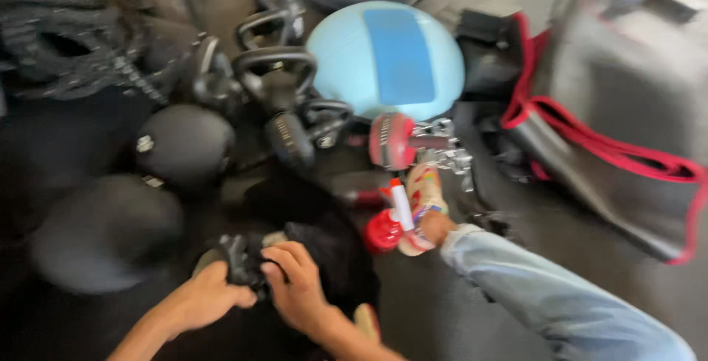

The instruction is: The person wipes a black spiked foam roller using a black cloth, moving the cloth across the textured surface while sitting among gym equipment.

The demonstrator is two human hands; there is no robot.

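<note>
1. Head view, blurred throughout. Left hand [210, 298] at the bottom edge of the dark gym floor [435, 309], fingers curled shut around a small black chunky object [240, 258], probably a strap or glove; the blur stops a firmer call.
2. Right hand [299, 287] just beside the left, fingers bent and pressed onto the same black object from its right side.
3. The object lies on a black fabric heap [332, 250] near the floor's bottom edge.
4. Right of the heap: a leg in pale blue denim [560, 302], its foot in a patterned sock [424, 199].
5. Touching the foot: a red and white bottle [391, 221].
6. Further up: a pale blue exercise ball [383, 58], black kettlebells [276, 81], two black medicine balls [184, 143].
</note>
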